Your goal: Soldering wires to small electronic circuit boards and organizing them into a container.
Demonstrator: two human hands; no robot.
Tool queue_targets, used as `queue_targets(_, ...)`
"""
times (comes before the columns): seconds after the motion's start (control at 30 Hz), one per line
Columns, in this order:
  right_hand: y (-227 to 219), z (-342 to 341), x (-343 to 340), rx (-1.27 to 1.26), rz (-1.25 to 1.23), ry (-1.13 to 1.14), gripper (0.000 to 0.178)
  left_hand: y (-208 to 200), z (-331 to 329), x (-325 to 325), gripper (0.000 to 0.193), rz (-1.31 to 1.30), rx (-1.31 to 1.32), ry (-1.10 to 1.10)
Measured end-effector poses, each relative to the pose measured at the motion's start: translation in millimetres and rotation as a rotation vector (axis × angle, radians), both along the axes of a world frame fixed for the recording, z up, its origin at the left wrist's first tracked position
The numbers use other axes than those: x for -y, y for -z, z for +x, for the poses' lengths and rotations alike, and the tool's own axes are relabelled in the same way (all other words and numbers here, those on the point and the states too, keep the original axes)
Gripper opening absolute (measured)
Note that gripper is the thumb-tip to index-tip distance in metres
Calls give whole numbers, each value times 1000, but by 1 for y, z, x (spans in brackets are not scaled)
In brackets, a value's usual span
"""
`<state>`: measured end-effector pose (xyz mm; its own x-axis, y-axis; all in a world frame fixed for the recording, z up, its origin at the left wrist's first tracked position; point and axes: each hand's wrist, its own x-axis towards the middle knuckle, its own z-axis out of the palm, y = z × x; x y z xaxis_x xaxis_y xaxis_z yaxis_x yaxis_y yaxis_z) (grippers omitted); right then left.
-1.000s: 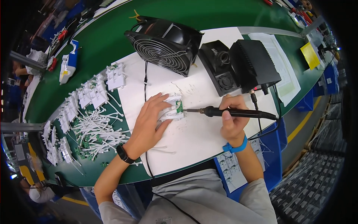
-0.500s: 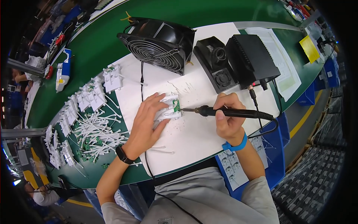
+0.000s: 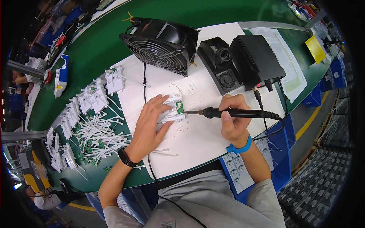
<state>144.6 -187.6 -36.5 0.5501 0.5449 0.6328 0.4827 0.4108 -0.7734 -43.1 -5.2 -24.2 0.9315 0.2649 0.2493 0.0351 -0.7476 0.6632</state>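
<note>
My left hand (image 3: 148,123) steadies a white plastic housing (image 3: 175,117) on the white sheet, thumb and fingers on either side of it. A small green circuit board (image 3: 180,108) sits at the housing's right end. In my right hand (image 3: 235,123) is a soldering iron (image 3: 216,113), gripped like a pen, its metal tip pointing left. That tip is at the lower edge of the board; whether it touches is too small to tell. The iron's cord bends back past my wrist, which wears a blue band (image 3: 240,147).
Beyond my hands stand a black fan (image 3: 159,45), a black iron stand (image 3: 218,64) and a black soldering station (image 3: 256,60). Left lie several white housings (image 3: 91,97) and a pile of white cables (image 3: 100,136). A black cord (image 3: 148,163) crosses the sheet. Blue bins (image 3: 281,167) stand right.
My hands, the housing and the soldering iron stay almost still. At the far left, a blue-and-white object has shifted slightly toward me along the green surface.
</note>
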Motion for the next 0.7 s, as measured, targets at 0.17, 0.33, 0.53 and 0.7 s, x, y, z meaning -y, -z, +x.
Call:
queue_targets(0.17, -1, 1, 1, -2, -53, -12, 17, 0, 0, -1, 41, 10, -5, 1)
queue_targets(0.33, 0, 1, 4, 13, 7, 106, 18, -4, 1, 0, 36, 94, -19, -15)
queue_targets(0.53, 1, -2, 2, 40, 49, 186, 21, 3, -3, 4, 35, 179, 69, -59)
queue_targets(0.7, 1, -4, 4, 74, 43, 182, 19, -3, -1, 15, 46, 224, 55, -82)
